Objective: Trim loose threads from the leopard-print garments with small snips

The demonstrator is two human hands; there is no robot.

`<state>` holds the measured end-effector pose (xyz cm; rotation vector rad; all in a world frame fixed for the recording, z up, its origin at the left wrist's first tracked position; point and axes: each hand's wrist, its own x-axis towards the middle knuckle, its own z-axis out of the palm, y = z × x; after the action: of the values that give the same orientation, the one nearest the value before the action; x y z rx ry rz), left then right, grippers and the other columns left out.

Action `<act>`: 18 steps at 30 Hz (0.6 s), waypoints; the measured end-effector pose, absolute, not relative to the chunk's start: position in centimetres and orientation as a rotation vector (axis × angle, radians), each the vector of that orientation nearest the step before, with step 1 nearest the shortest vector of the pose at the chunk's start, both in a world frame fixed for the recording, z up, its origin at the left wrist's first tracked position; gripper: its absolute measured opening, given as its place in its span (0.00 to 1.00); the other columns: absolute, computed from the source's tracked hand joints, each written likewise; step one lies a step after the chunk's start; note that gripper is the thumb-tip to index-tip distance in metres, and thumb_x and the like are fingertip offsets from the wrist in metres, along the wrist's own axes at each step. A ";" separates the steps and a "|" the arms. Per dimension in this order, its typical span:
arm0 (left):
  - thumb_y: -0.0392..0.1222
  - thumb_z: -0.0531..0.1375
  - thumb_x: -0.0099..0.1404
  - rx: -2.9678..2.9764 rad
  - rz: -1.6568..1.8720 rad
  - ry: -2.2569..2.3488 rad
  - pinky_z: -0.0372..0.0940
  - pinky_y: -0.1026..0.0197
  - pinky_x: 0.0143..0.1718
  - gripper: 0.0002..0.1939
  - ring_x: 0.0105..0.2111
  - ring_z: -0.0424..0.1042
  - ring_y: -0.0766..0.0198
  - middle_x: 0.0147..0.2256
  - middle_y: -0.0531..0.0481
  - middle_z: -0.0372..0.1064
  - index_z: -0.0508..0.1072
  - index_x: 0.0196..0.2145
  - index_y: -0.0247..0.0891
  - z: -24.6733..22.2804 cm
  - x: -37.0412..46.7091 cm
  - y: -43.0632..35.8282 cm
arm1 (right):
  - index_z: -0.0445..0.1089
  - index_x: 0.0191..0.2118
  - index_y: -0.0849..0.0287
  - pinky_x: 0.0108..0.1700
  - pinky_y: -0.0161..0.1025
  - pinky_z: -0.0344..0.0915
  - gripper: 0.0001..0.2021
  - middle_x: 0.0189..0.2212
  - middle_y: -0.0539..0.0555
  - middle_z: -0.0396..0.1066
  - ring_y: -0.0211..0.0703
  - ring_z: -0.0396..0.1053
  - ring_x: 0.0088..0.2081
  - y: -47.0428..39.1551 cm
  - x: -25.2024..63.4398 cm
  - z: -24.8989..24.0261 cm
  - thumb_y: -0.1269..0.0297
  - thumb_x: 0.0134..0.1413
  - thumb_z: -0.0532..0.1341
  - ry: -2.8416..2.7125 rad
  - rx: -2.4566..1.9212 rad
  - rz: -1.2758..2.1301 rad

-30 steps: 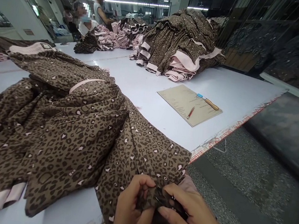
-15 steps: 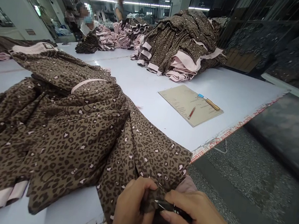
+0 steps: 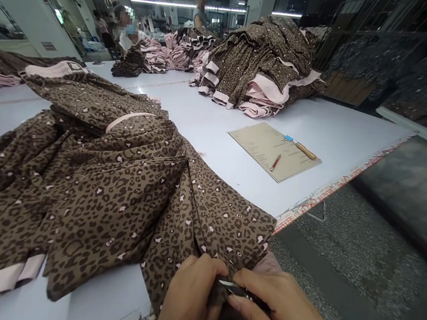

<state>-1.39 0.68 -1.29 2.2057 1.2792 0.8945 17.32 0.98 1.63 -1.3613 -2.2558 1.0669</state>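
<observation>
A brown leopard-print garment (image 3: pixel 229 223) with small pink marks hangs over the near table edge toward me. My left hand (image 3: pixel 192 296) is closed on a fold of its fabric. Close beside it, my right hand (image 3: pixel 274 305) grips small black thread snips (image 3: pixel 239 289), their bright blade tips pointing left at the fabric by my left fingers. What lies right at the tips is partly hidden by my fingers. More leopard-print garments (image 3: pixel 118 185) with pink bands are heaped to the left of my hands.
A brown card (image 3: pixel 254 144) lies on the white table (image 3: pixel 204 107), bearing a wooden-handled tool (image 3: pixel 305 150) with a blue end and a red pencil-like stick (image 3: pixel 275 162). Behind stands a tall garment pile (image 3: pixel 264 53). Two people are at the back. The table edge (image 3: pixel 342 182) runs along the right.
The view has shifted slightly. The snips' tips have moved a little left and up, closer to my left fingers. Both hands keep their hold.
</observation>
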 end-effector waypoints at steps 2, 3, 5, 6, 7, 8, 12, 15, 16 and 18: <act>0.27 0.54 0.55 2.116 0.934 1.322 0.60 0.66 0.29 0.12 0.27 0.68 0.65 0.27 0.56 0.70 0.67 0.34 0.42 -1.3 -1.2 0.6 | 0.68 0.33 0.54 0.29 0.33 0.57 0.07 0.25 0.47 0.71 0.40 0.69 0.28 0.9 17.4 1.6 0.62 0.62 0.55 -2.232 -1.352 1.044; 0.28 0.54 0.55 2.011 0.965 1.358 0.59 0.66 0.28 0.12 0.26 0.67 0.65 0.25 0.57 0.68 0.67 0.34 0.43 -1.2 -0.9 0.5 | 0.67 0.33 0.54 0.27 0.33 0.57 0.06 0.24 0.47 0.70 0.39 0.68 0.27 0.8 17.4 1.5 0.61 0.60 0.57 -2.221 -1.336 1.043; 0.30 0.54 0.53 1.715 1.016 1.417 0.57 0.66 0.26 0.11 0.23 0.63 0.66 0.22 0.59 0.60 0.66 0.33 0.43 -1.1 -0.3 0.4 | 0.66 0.34 0.55 0.25 0.32 0.54 0.05 0.22 0.45 0.66 0.38 0.66 0.24 0.8 17.2 1.0 0.60 0.55 0.62 -2.191 -1.311 1.051; 0.30 0.54 0.52 1.559 1.029 1.424 0.55 0.67 0.24 0.10 0.22 0.61 0.67 0.21 0.60 0.57 0.66 0.33 0.43 -0.9 -0.1 0.4 | 0.65 0.34 0.55 0.24 0.32 0.53 0.06 0.22 0.45 0.65 0.38 0.64 0.24 0.9 17.0 0.8 0.61 0.54 0.62 -2.172 -1.300 1.047; 0.31 0.55 0.52 1.427 1.036 1.417 0.55 0.67 0.24 0.10 0.21 0.59 0.67 0.21 0.61 0.55 0.65 0.33 0.42 -0.7 0.1 0.5 | 0.65 0.34 0.55 0.25 0.32 0.53 0.04 0.22 0.45 0.64 0.38 0.64 0.24 1.0 16.8 0.5 0.64 0.53 0.61 -2.150 -1.286 1.046; 0.31 0.55 0.51 1.331 1.039 1.413 0.54 0.67 0.24 0.10 0.22 0.58 0.68 0.21 0.61 0.54 0.64 0.33 0.42 -0.5 0.1 0.6 | 0.64 0.34 0.56 0.25 0.32 0.53 0.02 0.22 0.45 0.64 0.37 0.64 0.24 1.2 16.6 0.2 0.66 0.54 0.59 -2.114 -1.275 1.054; 0.34 0.57 0.55 1.311 0.936 1.384 0.58 0.66 0.31 0.04 0.28 0.62 0.65 0.26 0.55 0.62 0.69 0.31 0.39 0.6 -1.1 1.7 | 0.64 0.34 0.56 0.28 0.32 0.59 0.04 0.25 0.47 0.65 0.38 0.65 0.28 2.6 16.5 -0.5 0.66 0.59 0.53 -1.796 -1.360 1.131; 0.45 0.56 0.62 1.253 0.854 1.314 0.56 0.65 0.31 0.13 0.28 0.60 0.64 0.25 0.53 0.60 0.67 0.23 0.37 0.9 -2.2 2.5 | 0.63 0.33 0.56 0.30 0.33 0.62 0.09 0.26 0.49 0.67 0.41 0.67 0.30 3.4 17.1 -0.5 0.58 0.61 0.53 -1.657 -1.459 1.118; 0.49 0.56 0.63 1.197 0.844 1.301 0.55 0.65 0.30 0.17 0.27 0.58 0.65 0.24 0.54 0.57 0.65 0.21 0.37 0.8 -2.4 2.6 | 0.64 0.34 0.57 0.31 0.33 0.63 0.09 0.27 0.49 0.68 0.42 0.67 0.31 3.5 17.3 -0.5 0.58 0.61 0.54 -1.678 -1.467 1.105; 0.53 0.55 0.64 1.098 0.832 1.286 0.54 0.65 0.29 0.21 0.26 0.53 0.66 0.23 0.55 0.53 0.62 0.20 0.37 0.4 -2.5 2.6 | 0.66 0.36 0.57 0.31 0.33 0.63 0.09 0.28 0.50 0.70 0.42 0.69 0.32 3.2 17.7 -0.3 0.58 0.60 0.55 -1.779 -1.467 1.073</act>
<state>-2.54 2.62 0.43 1.0982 1.2864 0.8315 17.72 3.22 -0.29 -1.4675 -1.7785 1.0729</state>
